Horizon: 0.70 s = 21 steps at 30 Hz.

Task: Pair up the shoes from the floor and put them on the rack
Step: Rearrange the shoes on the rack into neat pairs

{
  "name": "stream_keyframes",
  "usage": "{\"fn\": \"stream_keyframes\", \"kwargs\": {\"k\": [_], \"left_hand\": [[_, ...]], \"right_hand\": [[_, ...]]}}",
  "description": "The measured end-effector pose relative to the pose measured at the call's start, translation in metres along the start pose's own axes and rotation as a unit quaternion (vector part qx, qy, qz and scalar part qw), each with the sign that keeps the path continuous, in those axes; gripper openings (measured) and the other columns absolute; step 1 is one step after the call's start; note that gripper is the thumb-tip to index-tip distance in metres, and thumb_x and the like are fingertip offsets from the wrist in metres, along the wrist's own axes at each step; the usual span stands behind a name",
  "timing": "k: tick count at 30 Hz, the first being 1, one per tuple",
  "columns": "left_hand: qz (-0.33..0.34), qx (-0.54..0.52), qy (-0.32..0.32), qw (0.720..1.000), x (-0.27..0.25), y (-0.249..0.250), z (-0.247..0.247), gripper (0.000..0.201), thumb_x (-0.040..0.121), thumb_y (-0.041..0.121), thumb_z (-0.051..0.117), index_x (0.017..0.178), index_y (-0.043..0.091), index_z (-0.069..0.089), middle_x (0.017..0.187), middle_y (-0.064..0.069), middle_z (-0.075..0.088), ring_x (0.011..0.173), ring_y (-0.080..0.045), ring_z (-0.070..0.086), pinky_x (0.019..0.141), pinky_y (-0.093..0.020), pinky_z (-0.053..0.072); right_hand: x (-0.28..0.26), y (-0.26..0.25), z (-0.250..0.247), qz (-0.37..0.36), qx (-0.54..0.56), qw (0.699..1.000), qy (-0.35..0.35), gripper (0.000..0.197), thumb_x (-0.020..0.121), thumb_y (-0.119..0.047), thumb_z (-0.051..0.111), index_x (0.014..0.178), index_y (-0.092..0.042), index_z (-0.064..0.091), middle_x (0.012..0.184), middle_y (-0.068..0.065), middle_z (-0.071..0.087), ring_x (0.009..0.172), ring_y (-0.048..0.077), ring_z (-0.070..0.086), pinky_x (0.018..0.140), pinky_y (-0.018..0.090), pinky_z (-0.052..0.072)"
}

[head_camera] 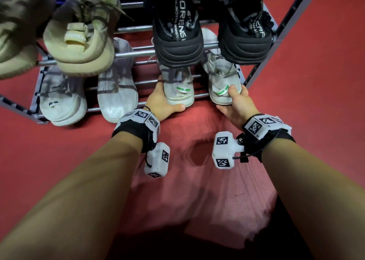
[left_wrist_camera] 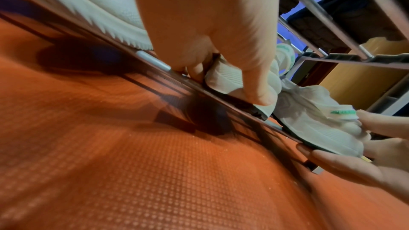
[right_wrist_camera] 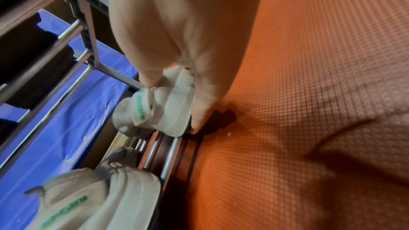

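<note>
Two white sneakers with green-lettered heel tabs sit heel-out on the right half of the rack's lower shelf (head_camera: 199,96). My left hand (head_camera: 167,96) grips the heel of the left sneaker (head_camera: 178,87), thumb under the sole and fingers on its left side. My right hand (head_camera: 229,99) grips the heel of the right sneaker (head_camera: 219,81), thumb on the heel tab. The left wrist view shows my fingers (left_wrist_camera: 254,83) curled round the white heel (left_wrist_camera: 223,80). In the right wrist view my fingers (right_wrist_camera: 205,104) clamp the other heel (right_wrist_camera: 163,109).
Two grey-white sneakers (head_camera: 63,101) (head_camera: 116,93) fill the lower shelf's left half. A tan pair (head_camera: 79,42) and a black pair (head_camera: 175,32) rest on the upper shelf bars (head_camera: 134,54), overhanging the lower shoes. The rack's grey side post (head_camera: 276,40) stands right. Red mat (head_camera: 197,180) lies below.
</note>
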<state>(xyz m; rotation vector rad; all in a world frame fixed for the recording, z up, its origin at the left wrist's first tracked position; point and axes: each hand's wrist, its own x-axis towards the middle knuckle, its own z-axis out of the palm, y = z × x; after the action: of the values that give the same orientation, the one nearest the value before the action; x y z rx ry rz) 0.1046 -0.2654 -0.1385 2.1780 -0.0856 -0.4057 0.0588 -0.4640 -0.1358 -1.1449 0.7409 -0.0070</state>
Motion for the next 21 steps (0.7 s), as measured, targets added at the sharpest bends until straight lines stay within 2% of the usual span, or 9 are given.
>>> {"fn": "stream_keyframes", "kwargs": {"k": [3, 5, 6, 8, 10, 12, 16, 19, 21], "left_hand": [[0.020, -0.007, -0.013, 1.000, -0.003, -0.002, -0.001, 0.084, 0.071, 0.012, 0.079, 0.139, 0.008, 0.029, 0.130, -0.002, 0.054, 0.117, -0.014, 0.052, 0.081, -0.005, 0.032], [0.038, -0.005, 0.014, 0.999, -0.010, -0.004, -0.003, 0.079, 0.076, 0.011, 0.074, 0.140, 0.005, 0.028, 0.134, -0.005, 0.050, 0.123, -0.018, 0.049, 0.082, 0.000, 0.031], [0.042, -0.002, 0.045, 0.998, -0.015, -0.005, -0.005, 0.077, 0.079, 0.013, 0.071, 0.142, 0.004, 0.028, 0.138, -0.006, 0.046, 0.127, -0.018, 0.045, 0.090, -0.003, 0.031], [0.053, -0.018, 0.110, 0.992, -0.027, -0.010, -0.011, 0.067, 0.084, 0.016, 0.065, 0.142, 0.006, 0.031, 0.142, -0.007, 0.043, 0.126, -0.018, 0.045, 0.105, -0.021, 0.035], [0.066, -0.046, 0.153, 0.985, -0.037, -0.018, -0.022, 0.053, 0.084, 0.015, 0.061, 0.133, 0.009, 0.042, 0.131, -0.007, 0.052, 0.106, -0.013, 0.051, 0.097, -0.027, 0.043], [0.068, -0.049, 0.185, 0.979, -0.046, -0.025, -0.039, 0.043, 0.083, 0.018, 0.058, 0.123, 0.008, 0.050, 0.120, -0.008, 0.058, 0.094, -0.015, 0.052, 0.091, -0.030, 0.046], [0.037, 0.027, 0.263, 0.964, -0.061, -0.048, -0.085, 0.049, 0.076, 0.030, 0.047, 0.116, 0.002, 0.053, 0.116, -0.014, 0.054, 0.108, -0.027, 0.050, 0.088, -0.033, 0.038], [0.021, 0.078, 0.317, 0.945, -0.068, -0.075, -0.112, 0.041, 0.083, 0.023, 0.055, 0.121, 0.008, 0.054, 0.119, -0.011, 0.054, 0.116, -0.028, 0.045, 0.092, -0.029, 0.033], [-0.026, 0.101, 0.355, 0.929, -0.071, -0.093, -0.124, 0.048, 0.083, 0.028, 0.058, 0.127, 0.011, 0.051, 0.128, -0.009, 0.051, 0.124, -0.027, 0.041, 0.099, -0.035, 0.031]], "right_hand": [[0.002, 0.000, 0.002, 0.006, 0.012, 0.999, 0.032, 0.040, 0.100, -0.025, 0.042, 0.138, -0.020, 0.030, 0.109, 0.001, 0.059, 0.083, 0.014, 0.063, 0.058, 0.026, 0.057], [-0.005, 0.003, 0.005, 0.000, 0.005, 0.995, 0.103, 0.040, 0.093, -0.032, 0.046, 0.130, -0.020, 0.036, 0.094, 0.002, 0.057, 0.070, 0.015, 0.057, 0.062, 0.029, 0.049], [-0.006, 0.007, 0.004, -0.010, -0.006, 0.988, 0.151, 0.042, 0.083, -0.036, 0.049, 0.120, -0.019, 0.040, 0.086, 0.003, 0.053, 0.065, 0.018, 0.052, 0.065, 0.031, 0.044], [-0.010, 0.017, 0.006, -0.036, -0.054, 0.968, 0.241, 0.041, 0.069, -0.036, 0.048, 0.106, -0.017, 0.046, 0.089, 0.008, 0.051, 0.077, 0.024, 0.050, 0.073, 0.037, 0.041], [-0.030, 0.021, 0.021, -0.068, -0.117, 0.951, 0.276, 0.033, 0.082, -0.025, 0.048, 0.112, -0.011, 0.051, 0.106, 0.014, 0.053, 0.095, 0.026, 0.050, 0.089, 0.037, 0.040], [-0.046, 0.028, 0.041, -0.121, -0.194, 0.940, 0.253, 0.032, 0.089, -0.012, 0.045, 0.121, -0.004, 0.049, 0.119, 0.017, 0.049, 0.104, 0.026, 0.048, 0.096, 0.031, 0.035], [-0.074, 0.044, 0.097, -0.255, -0.308, 0.908, 0.122, 0.031, 0.087, -0.004, 0.047, 0.118, 0.000, 0.050, 0.112, 0.013, 0.043, 0.093, 0.018, 0.043, 0.096, 0.027, 0.036], [-0.083, 0.061, 0.133, -0.249, -0.380, 0.890, 0.032, 0.032, 0.086, -0.006, 0.050, 0.117, -0.002, 0.051, 0.112, 0.010, 0.042, 0.099, 0.025, 0.047, 0.099, 0.034, 0.038], [-0.084, 0.071, 0.152, -0.210, -0.403, 0.891, -0.015, 0.036, 0.087, -0.012, 0.054, 0.122, -0.003, 0.049, 0.119, 0.014, 0.047, 0.097, 0.022, 0.047, 0.099, 0.032, 0.038]]}}
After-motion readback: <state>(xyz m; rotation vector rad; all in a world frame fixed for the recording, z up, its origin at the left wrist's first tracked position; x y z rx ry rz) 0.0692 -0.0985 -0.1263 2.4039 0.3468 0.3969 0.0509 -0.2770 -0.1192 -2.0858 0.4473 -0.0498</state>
